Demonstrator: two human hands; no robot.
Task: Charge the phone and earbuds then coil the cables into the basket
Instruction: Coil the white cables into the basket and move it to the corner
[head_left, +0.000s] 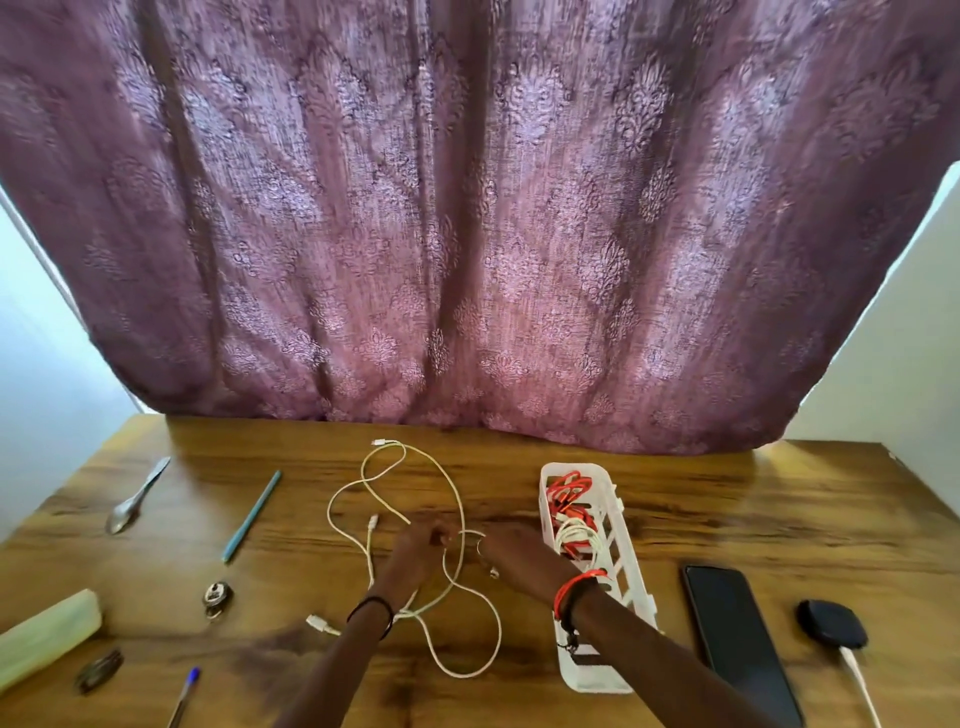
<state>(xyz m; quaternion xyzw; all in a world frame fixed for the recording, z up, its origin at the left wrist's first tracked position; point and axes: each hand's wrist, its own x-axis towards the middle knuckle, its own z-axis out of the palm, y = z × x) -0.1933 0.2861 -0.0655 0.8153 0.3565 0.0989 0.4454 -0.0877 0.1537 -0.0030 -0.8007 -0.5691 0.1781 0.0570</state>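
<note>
I am watching the left hand (415, 551) and right hand (514, 556) both pinching the loose white cable (461, 512) at the table's (727, 519) middle, the grip itself blurring. The basket (592, 678) is lying just right of them, holding coiled cables (569, 499); the phone (737, 639) beyond is running out of view.

Both my forearms reach forward; my left hand (415, 551) and right hand (511, 558) sit close together, fingers curled, each grip pinching the white cable (459, 499).

Bare table (753, 499) behind basket (639, 597) — cable loops (460, 499) clutter centre.
</note>
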